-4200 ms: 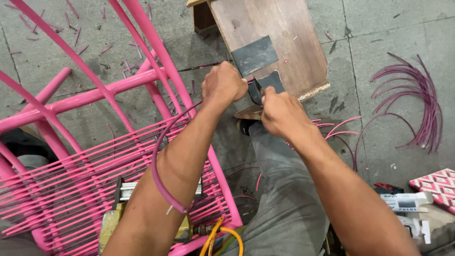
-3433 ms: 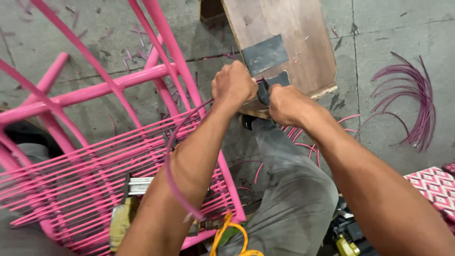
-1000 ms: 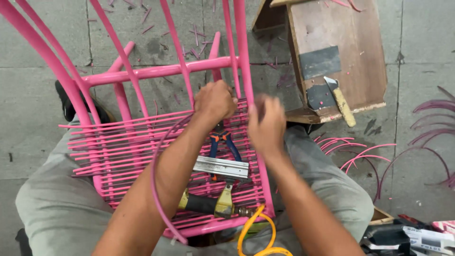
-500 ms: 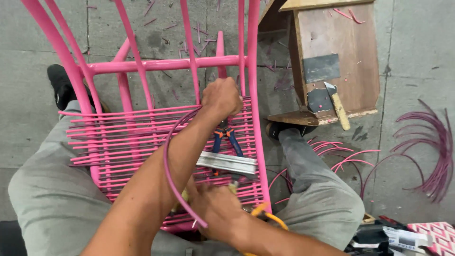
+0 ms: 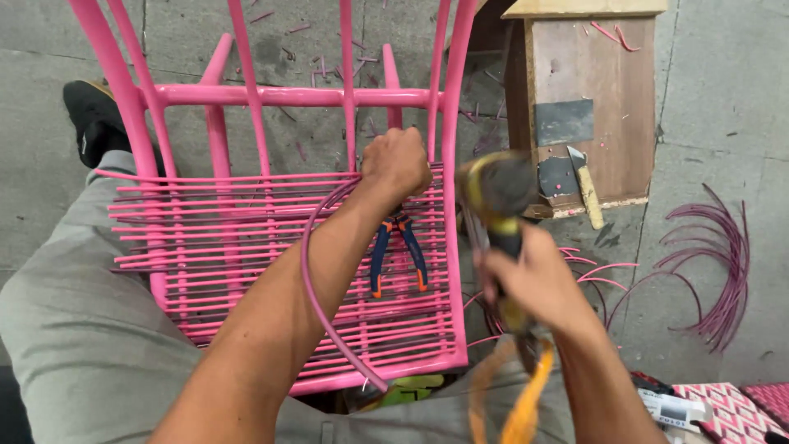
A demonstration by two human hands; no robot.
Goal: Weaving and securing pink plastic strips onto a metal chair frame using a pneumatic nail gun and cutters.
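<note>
A pink metal chair frame [image 5: 288, 97] lies across my lap, its seat woven with pink cord. My left hand [image 5: 396, 163] is closed on a pink cord [image 5: 316, 288] at the frame's right rail; the cord loops back along my forearm. My right hand [image 5: 534, 279] grips a yellow and black power tool [image 5: 497, 197], blurred, lifted just right of the frame, with an orange cable [image 5: 526, 403] hanging below. Blue and orange pliers [image 5: 397, 253] lie on the woven seat under my left wrist.
A wooden box [image 5: 588, 107] with a knife [image 5: 585, 187] on it stands at the upper right. A bundle of purple-pink cords [image 5: 723, 271] lies on the concrete floor at right. Cord offcuts litter the floor. A patterned red and white item [image 5: 731, 411] sits at the bottom right.
The view swung from the wooden box to the chair seat. My right hand dropped low, then came up holding the power tool. My left hand stayed on the cord at the frame.
</note>
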